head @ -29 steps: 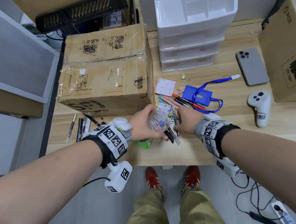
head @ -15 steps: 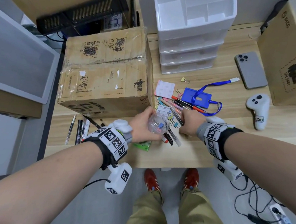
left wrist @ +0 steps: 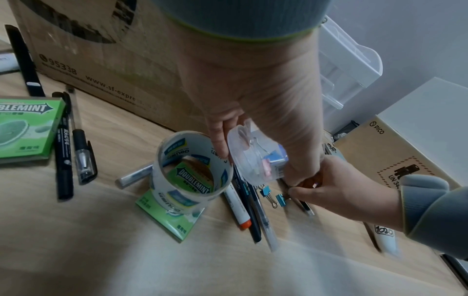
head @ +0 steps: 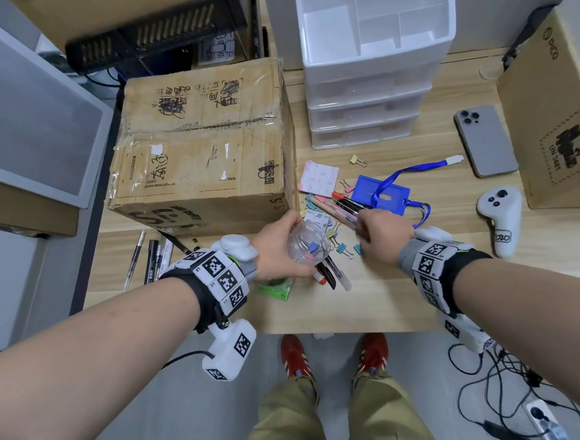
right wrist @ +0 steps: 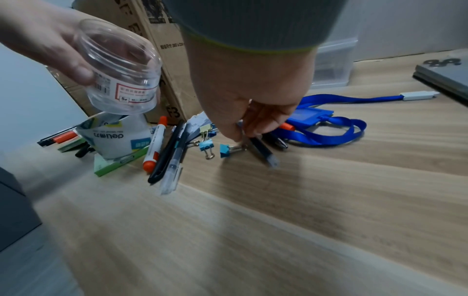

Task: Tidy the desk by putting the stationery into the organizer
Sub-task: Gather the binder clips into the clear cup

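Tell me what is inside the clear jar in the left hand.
The clear jar, gripped by the left hand, holds a few binder clips, blue and pink. The exact count is unclear, since fingers and glare cover part.

Clear plastic jar tilted above the desk with a few coloured binder clips inside, more binder clips and pens scattered on the wood, white drawer organizer upright at the back, top compartments open

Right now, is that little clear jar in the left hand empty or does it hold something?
Not empty: the clear jar, gripped lidless by the left hand, shows a few coloured binder clips inside from the head view.
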{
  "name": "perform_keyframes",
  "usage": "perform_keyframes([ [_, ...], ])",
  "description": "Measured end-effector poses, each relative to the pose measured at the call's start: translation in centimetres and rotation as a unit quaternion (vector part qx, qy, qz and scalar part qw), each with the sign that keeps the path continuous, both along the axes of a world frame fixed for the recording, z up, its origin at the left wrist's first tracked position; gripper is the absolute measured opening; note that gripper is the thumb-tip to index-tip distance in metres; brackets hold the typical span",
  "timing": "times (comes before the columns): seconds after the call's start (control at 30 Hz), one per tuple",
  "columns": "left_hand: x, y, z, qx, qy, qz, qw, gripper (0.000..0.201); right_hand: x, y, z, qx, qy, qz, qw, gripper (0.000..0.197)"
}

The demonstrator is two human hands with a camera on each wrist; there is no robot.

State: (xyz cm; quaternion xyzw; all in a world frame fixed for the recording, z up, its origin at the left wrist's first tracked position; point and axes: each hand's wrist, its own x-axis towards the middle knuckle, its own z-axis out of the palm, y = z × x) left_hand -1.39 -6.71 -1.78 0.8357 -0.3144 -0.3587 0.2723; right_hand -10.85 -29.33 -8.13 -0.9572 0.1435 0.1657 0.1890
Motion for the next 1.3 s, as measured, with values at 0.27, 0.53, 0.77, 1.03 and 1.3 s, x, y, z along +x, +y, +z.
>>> perform_keyframes([
  [0.27, 0.3, 0.3, 0.2, 0.001, -0.004, 0.001, 1.000, 0.066, 0.7, 1.9, -0.3, 0.040, 0.031, 0.077, 0.996, 0.064],
  [0.53, 0.2, 1.0, -0.1, 0.000, -0.025, 0.014, 1.000, 0.063, 1.9, 3.5, -0.8, 0.062, 0.013, 0.076, 0.995, 0.056],
  [0.77, 0.3, 1.1, 0.2, 0.003, -0.021, 0.012, 1.000, 0.064, 2.0, 3.9, -1.7, 0.027, 0.007, 0.074, 0.997, 0.049],
  [1.03, 0.1, 1.0, 0.5, 0.004, -0.016, 0.014, 1.000, 0.064, 1.4, 3.9, -1.5, 0.011, -0.055, 0.134, 0.989, 0.036],
  [1.3, 0.0, 0.9, 0.7, 0.010, -0.018, 0.008, 1.000, 0.066, 0.9, 3.7, -1.7, 0.058, -0.063, 0.118, 0.989, 0.020],
])
